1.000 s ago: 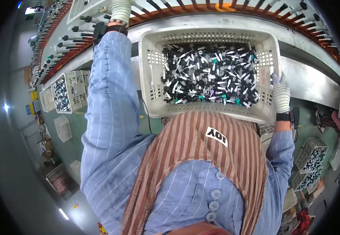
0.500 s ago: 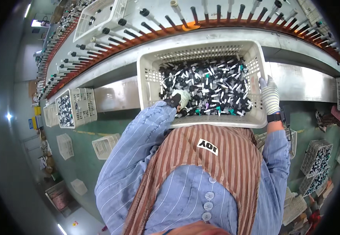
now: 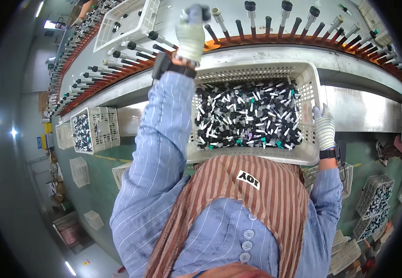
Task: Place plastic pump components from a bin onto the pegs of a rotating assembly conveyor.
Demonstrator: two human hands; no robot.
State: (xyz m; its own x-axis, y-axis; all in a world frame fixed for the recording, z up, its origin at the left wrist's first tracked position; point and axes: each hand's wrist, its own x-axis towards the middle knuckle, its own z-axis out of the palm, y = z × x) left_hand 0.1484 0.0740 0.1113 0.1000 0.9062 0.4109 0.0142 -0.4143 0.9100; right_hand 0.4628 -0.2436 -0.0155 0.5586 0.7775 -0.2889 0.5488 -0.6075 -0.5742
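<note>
The basket (image 3: 314, 99) was matt white perforated plastic; both hands wore knitted cloth gloves; the conveyor ledge (image 3: 363, 104) was dull brushed metal.

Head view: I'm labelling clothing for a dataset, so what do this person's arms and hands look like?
Both arms wear light blue sleeves with thin pale stripes. The left hand has a whitish knit glove; a black band with a small black box sits at that wrist. The right hand has a white knit glove with faint stripes and a black wrist band.
</note>
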